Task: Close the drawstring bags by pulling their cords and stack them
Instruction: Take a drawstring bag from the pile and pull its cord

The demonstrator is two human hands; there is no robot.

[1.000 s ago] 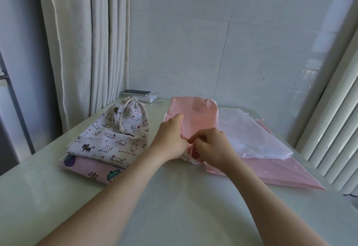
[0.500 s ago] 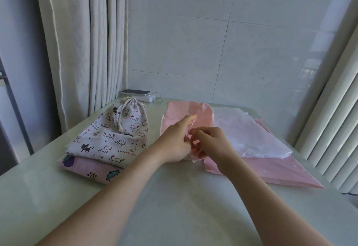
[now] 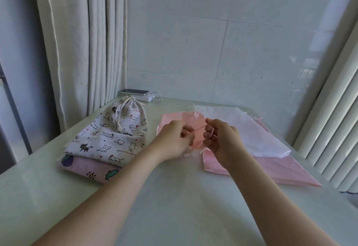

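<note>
A small pink drawstring bag lies at the table's middle, its near end bunched between my hands. My left hand grips that gathered end. My right hand pinches the bag's thin pink cord, which stretches taut between the two hands. To the left a cat-print bag, cinched with a cream cord, lies on top of a pink patterned bag. On the right a white bag rests on a larger pink bag.
A phone sits on a white power bank in the far left corner of the pale table. Curtains hang at the left, vertical slats at the right, a tiled wall behind.
My hands have drawn slightly apart and the pink cord now shows taut between them. The bag's near end has bunched up more and the bag looks shorter.
</note>
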